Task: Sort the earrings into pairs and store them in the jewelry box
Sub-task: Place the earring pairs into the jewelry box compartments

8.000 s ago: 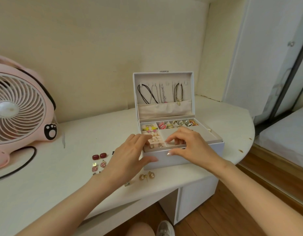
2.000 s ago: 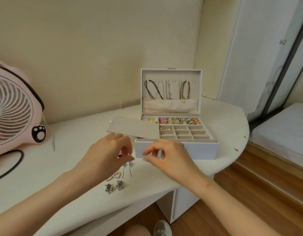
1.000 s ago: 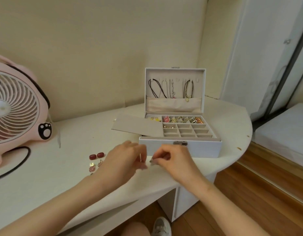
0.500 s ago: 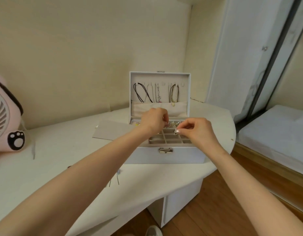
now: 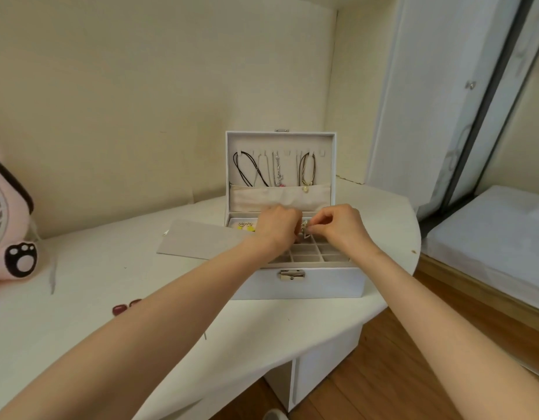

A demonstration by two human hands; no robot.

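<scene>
Silver drop earring (image 5: 305, 231) pinched by right hand (image 5: 342, 227) over white jewelry box (image 5: 307, 286); left hand (image 5: 277, 227) fingers, can't tell. One slip, probably wrong slot.

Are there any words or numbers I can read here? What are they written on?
None: no words, numbers or brand names can be read anywhere in this picture.
The pink fan bears only a black paw print, which is a picture and not a word.
The metal clasp on the jewelry box shows no legible mark.
</scene>
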